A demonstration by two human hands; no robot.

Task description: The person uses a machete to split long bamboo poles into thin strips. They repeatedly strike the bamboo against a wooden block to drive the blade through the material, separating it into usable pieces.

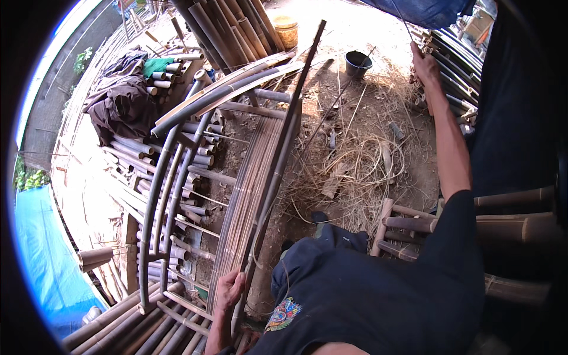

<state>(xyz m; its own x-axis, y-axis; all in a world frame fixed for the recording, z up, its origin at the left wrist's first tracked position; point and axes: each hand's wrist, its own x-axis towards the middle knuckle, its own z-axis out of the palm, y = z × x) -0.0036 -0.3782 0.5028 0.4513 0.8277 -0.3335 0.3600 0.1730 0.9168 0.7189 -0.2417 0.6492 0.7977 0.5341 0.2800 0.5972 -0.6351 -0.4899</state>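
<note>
A bamboo bench (251, 183) with a slatted seat stands in front of me, to the left. A long dark bamboo strip (300, 94) runs along the seat's near edge and sticks out beyond its far end. My left hand (229, 290) is closed in a fist at the near end of the seat, against that edge; what its fingers hold is hidden. Stretched far out to the right, my right hand (425, 66) is closed round a thin strip (403, 21) that rises past the top of the view.
Tangled bamboo shavings (361, 171) cover the ground beside a black bucket (358, 64). Bamboo poles lie stacked left and right, some under a dark cloth (121, 94). A yellow bucket (286, 32) stands behind. Another bamboo frame (408, 225) is close on my right.
</note>
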